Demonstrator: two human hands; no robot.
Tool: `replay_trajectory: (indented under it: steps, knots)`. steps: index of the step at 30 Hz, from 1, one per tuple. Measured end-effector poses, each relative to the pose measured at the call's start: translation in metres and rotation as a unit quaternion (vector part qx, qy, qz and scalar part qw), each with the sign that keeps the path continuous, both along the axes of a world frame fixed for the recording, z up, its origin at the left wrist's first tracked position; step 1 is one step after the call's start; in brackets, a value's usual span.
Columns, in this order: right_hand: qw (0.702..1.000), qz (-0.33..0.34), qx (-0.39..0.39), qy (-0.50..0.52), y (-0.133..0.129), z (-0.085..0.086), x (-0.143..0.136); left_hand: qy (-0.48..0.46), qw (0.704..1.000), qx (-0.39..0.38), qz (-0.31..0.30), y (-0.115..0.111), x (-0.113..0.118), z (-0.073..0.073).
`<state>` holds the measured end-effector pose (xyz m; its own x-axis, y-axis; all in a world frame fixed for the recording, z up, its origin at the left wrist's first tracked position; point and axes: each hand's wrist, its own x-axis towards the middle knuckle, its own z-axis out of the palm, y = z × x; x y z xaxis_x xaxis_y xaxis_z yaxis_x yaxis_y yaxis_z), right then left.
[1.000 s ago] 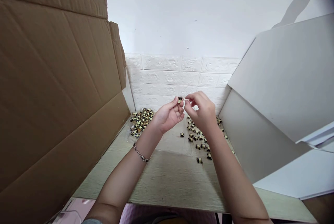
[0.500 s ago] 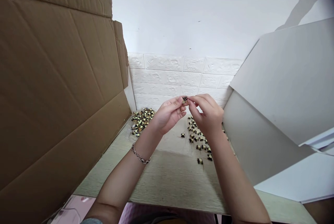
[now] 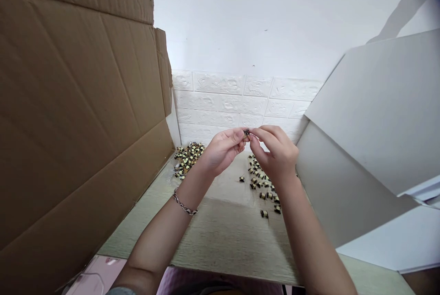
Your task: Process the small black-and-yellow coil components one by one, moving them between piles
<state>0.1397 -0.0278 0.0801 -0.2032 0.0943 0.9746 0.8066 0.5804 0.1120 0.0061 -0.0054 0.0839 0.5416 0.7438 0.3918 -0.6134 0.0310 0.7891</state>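
Above the table, my left hand (image 3: pixel 222 150) pinches a small wire-wound coil (image 3: pixel 246 133) between thumb and fingers. The coil has a black body with pins, and thin copper-coloured wires hang from it. My right hand (image 3: pixel 277 150) meets it from the other side, thumb and forefinger closed at the coil's pin end by a wire; the exact contact is too small to make out. On the table lie similar black coils with pale yellow windings: a heap (image 3: pixel 188 159) at the left, a looser group (image 3: pixel 260 180) under my right hand, and a single coil (image 3: pixel 242 179) between.
A tall brown cardboard sheet (image 3: pixel 82 102) walls off the left side. White panels (image 3: pixel 374 116) stand along the right, and a white brick-patterned wall (image 3: pixel 220 81) closes the back. The pale wood-grain table (image 3: pixel 227 235) ends close to my body.
Both hands stay together around the coil; my right finger and thumb have shifted slightly at its pin end. The whole view has moved a little. The coils on the table lie as before.
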Motion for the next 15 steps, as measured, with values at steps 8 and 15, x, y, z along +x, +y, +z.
replay_trajectory:
  steps: [8, 15]
  knots:
    - [1.000, 0.020, -0.012, 0.004, 0.0012, 0.0000, -0.0010, 0.015, 0.999, 0.027, 0.015, 0.0007, -0.0016, -0.0002]
    - [0.999, 0.029, -0.017, 0.016, 0.0013, -0.0002, -0.0032, 0.026, 0.998, 0.057, 0.023, 0.0003, -0.0022, -0.0003]
